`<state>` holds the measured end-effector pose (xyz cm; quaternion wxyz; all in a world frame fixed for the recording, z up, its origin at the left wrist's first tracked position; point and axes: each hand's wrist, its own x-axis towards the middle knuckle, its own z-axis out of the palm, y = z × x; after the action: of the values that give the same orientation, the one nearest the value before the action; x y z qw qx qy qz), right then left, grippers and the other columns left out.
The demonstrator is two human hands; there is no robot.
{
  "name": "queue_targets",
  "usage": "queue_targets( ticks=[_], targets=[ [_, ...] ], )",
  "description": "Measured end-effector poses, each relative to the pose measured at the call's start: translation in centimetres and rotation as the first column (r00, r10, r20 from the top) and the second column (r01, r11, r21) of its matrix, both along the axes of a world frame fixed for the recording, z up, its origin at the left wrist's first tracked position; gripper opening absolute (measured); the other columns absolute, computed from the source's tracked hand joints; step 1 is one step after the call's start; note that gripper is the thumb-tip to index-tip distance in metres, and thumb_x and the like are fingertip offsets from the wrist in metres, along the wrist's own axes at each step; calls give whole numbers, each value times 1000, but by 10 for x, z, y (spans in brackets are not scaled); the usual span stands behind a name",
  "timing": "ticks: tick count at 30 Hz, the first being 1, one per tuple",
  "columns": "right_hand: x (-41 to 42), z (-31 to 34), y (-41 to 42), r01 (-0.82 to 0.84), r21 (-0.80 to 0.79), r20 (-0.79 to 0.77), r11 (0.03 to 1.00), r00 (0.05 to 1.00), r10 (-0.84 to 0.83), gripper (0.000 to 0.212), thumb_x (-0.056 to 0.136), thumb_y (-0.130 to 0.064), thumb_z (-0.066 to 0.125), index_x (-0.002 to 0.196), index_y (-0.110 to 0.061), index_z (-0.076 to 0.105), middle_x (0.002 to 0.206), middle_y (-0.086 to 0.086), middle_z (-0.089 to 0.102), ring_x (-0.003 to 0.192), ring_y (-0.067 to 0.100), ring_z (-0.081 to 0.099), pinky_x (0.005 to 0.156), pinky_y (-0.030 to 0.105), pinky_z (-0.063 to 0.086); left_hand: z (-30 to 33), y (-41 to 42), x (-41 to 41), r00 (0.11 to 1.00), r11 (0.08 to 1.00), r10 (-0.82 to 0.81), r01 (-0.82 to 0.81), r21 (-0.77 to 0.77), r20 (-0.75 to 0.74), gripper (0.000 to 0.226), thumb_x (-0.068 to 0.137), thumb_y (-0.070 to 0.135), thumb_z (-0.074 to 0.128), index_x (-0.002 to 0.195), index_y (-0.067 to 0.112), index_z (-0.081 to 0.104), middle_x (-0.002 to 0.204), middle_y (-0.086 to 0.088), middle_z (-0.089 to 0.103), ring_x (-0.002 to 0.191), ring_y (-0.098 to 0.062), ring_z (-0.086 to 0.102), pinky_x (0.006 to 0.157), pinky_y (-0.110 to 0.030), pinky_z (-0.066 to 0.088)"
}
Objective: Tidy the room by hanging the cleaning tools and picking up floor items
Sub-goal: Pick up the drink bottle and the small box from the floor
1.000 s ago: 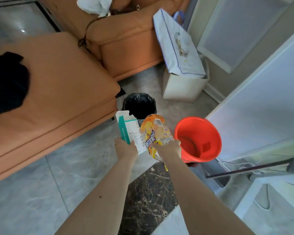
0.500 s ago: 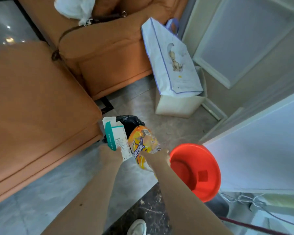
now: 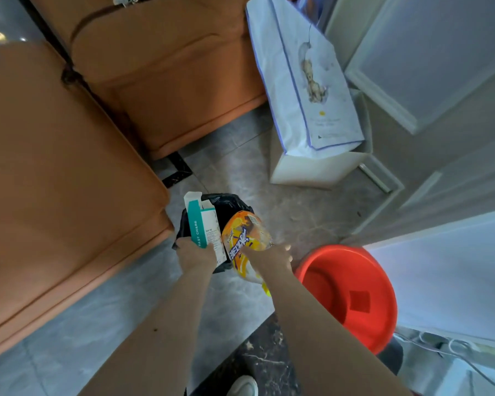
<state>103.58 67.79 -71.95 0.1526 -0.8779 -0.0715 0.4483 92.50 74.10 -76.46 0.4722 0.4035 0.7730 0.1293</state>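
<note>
Closest in, there's the toe of a white shoe (image 3: 244,386) on the dark marbled floor strip (image 3: 257,364), both forearms reaching out over it. Left hand (image 3: 195,255) has its fingers clamped round the bottom of a white-and-teal cardboard box (image 3: 204,227) with its top flap open. Right hand (image 3: 270,256) is gripping an orange-yellow crinkly snack packet (image 3: 245,238) from the lower end. Both bits of rubbish sit side by side, held right above the small bin lined with a black plastic bag (image 3: 229,205), which stands on the grey tiled floor (image 3: 97,324) just off the corner of the orange leather sofa (image 3: 69,167). A round red plastic basin (image 3: 352,295) is just right of the right arm. Further back, a white paper gift bag with a blue border (image 3: 303,78) leans in a white box (image 3: 317,170) by the wall.
</note>
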Motion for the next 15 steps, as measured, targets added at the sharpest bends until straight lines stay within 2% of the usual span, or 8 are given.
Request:
queue_targets(
  ticks=[5,9,12,15],
  targets=[
    [-3,-12,23,7,-92,9,996,1000,-6,94,71,-54,73,137,-7,26,132,12,53,118,32,56,84,37,47,-24,26,-2,997,996,-77,77,-55,15,45,82,4,67,123,-7,51,129,-24,58,115,-38,61,93,-46,54],
    [-7,-20,38,36,-127,-6,991,999,-37,103,72,-54,73,144,-7,17,140,12,47,125,31,52,94,40,46,-38,42,-5,987,983,-158,156,-94,-16,46,81,4,67,123,-6,50,127,-23,59,112,-38,62,91,-42,54],
    [-14,-23,51,87,-127,16,988,996,-86,96,72,-54,72,141,-8,23,140,12,47,126,31,51,97,41,45,-42,54,-6,980,977,-192,187,-101,-46,46,80,6,68,119,-4,48,121,-22,59,107,-36,63,88,-40,55],
    [-19,-29,68,127,-118,13,985,992,-127,80,78,-54,65,136,-10,32,136,11,50,124,31,52,96,39,46,-46,67,-4,974,971,-226,223,-83,-32,48,79,5,68,119,-3,43,120,-23,57,108,-34,60,92,-39,51]
  ],
)
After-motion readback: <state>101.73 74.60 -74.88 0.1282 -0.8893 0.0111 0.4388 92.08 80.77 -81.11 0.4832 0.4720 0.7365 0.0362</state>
